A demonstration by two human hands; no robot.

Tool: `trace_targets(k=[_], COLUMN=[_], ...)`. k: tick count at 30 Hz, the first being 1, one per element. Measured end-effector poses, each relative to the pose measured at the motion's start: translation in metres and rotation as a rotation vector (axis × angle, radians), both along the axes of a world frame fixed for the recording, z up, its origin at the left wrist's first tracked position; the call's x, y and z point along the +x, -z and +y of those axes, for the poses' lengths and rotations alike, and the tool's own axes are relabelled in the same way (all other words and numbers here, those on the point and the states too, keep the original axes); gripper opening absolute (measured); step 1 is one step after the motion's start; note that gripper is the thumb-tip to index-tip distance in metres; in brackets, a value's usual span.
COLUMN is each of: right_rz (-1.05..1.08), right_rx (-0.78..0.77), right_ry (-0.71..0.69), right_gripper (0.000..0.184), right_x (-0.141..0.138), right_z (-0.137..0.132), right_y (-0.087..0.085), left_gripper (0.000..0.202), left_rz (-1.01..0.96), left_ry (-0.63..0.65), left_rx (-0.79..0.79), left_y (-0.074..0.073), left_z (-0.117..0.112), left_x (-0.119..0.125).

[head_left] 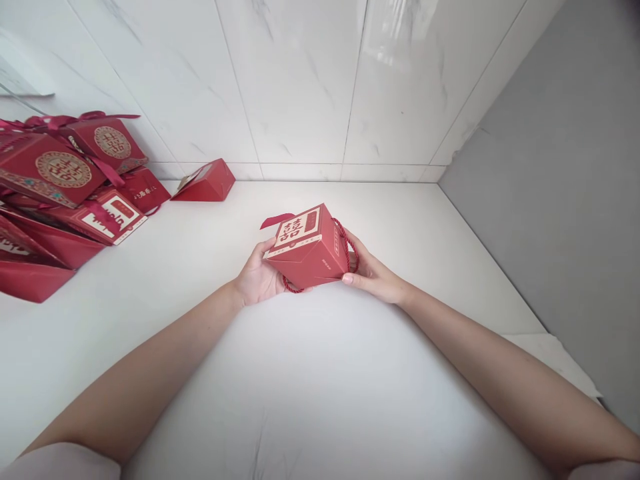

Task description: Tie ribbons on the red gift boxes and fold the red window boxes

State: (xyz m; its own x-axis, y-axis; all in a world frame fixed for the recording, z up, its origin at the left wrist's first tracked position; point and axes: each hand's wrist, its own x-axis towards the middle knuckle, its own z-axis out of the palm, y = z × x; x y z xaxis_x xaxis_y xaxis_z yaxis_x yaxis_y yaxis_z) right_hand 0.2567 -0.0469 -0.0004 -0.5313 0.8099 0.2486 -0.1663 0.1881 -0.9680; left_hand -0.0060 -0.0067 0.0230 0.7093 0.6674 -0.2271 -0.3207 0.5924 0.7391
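Sleeves [70,463] foremost; red box [313,250] held between left grip [259,275] and right grip [376,275].

Hands: two, left hand [260,277] and right hand [375,272]. Held box [320,257]: one, with two cord loops [293,289] and one ribbon end [275,221] showing. Lone box [216,183]: one, near back edge of worktop [320,373]. Pile of boxes [30,167], farther left along that edge: at least five counted, exact number hidden by overlap. Round emblems [63,171] in pile: two, on top boxes. Sleeves [70,463]: two.
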Motion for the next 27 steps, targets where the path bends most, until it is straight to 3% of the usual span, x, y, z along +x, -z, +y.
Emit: trace_targets(k=[27], right_rz=[-0.029], right_rx=[-0.013], right_ry=[0.021], right_gripper=[0.099], right_x=[0.0006], right_z=[-0.0012], right_y=[0.0017], left_gripper=[0.058], left_rz=[-0.017], left_ry=[0.015], left_rx=[0.022], left_y=[0.0024], left_z=[0.0015], left_x=[-0.0004])
